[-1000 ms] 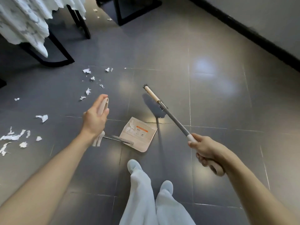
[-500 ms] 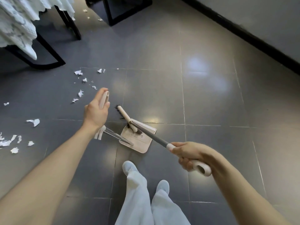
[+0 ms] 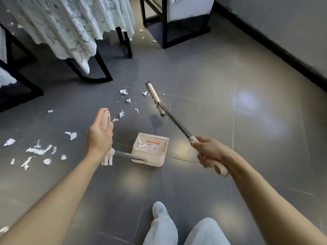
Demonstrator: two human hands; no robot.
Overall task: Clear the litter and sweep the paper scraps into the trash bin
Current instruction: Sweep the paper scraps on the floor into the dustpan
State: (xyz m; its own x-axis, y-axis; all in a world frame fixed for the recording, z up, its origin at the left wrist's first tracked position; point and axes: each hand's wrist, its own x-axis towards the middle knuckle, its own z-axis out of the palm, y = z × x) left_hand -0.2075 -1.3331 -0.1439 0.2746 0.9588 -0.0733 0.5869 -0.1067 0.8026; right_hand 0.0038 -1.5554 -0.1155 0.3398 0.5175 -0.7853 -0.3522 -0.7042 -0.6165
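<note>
Head view: the left hand (image 3: 100, 137) has its grip closed round the upright handle of a beige plastic long-handled dustpan (image 3: 150, 162). The pan rests on the grey tiled floor (image 3: 212, 103), mouth apparently toward twelve o'clock, evidently to receive debris. The right hand (image 3: 210, 151) has its grip wrapped round the handle end of a grey-shafted broom with a beige head and black bristles (image 3: 155, 98). The head is at twelve o'clock of the pan, beside the litter, judged placed for a pull stroke. White torn paper scraps (image 3: 123, 103) lie at eleven o'clock of the pan. A larger patch (image 3: 38, 150) lies at nine o'clock. A few pieces sit inside the pan. No trash bin is visible.
</note>
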